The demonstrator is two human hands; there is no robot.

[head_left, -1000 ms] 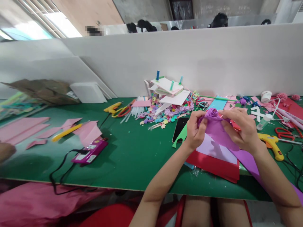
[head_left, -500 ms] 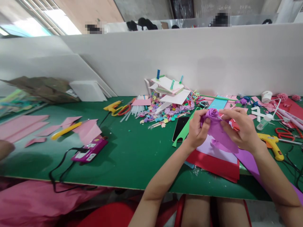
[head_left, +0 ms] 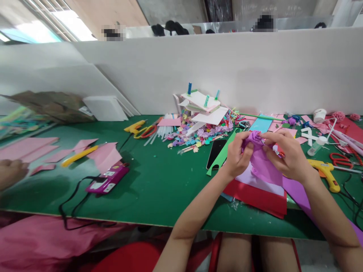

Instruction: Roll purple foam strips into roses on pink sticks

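Note:
Both my hands hold a purple foam flower above the green table. My left hand is closed, pinching the rolled rose head from the left. My right hand is closed on the loose purple foam strip that hangs from the roll. Beneath the hands lie a red foam sheet and a pale lilac sheet. A black phone and a green foam strip lie just left of my left hand.
A yellow glue gun and red scissors lie to the right. A pile of small foam flowers and a white foam model stand at the back. Far left: another person's hand, pink sheets, a magenta device with black cable.
My hands have turned the purple roll slightly and sunk a little. The other person's hand at the far left edge has come further into view.

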